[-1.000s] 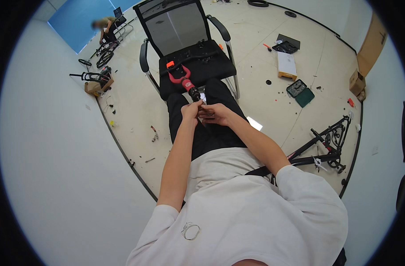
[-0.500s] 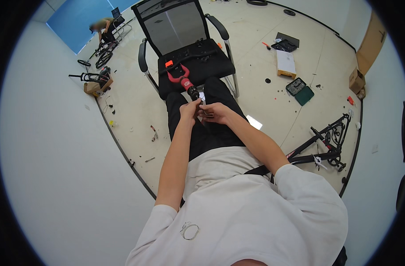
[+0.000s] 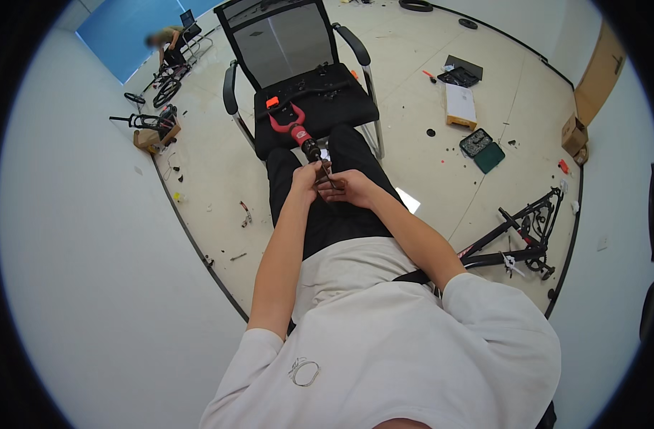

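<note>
A red-and-black shock absorber (image 3: 302, 134) with a forked red end lies with the fork on the black chair seat and its dark lower end reaching between my knees. Around that lower end my left hand (image 3: 305, 177) is closed, its fingers partly hidden. My right hand (image 3: 352, 189) is just beside it, holding a thin dark bent rod that looks like a hex key (image 3: 327, 175). The rod runs up toward the shock absorber's end; whether it sits in a bolt is too small to tell.
On the chair (image 3: 316, 100) lie a black bar, small dark parts and an orange item (image 3: 272, 103). A black bike frame (image 3: 505, 236) rests on the floor at right, near an open green case (image 3: 490, 157) and a white box (image 3: 460, 104). Another person (image 3: 171, 43) bends over a bike far left.
My right hand has turned slightly, with its fingers more opened out and the thin rod now showing across them. The shock absorber and left hand are nearly unmoved.
</note>
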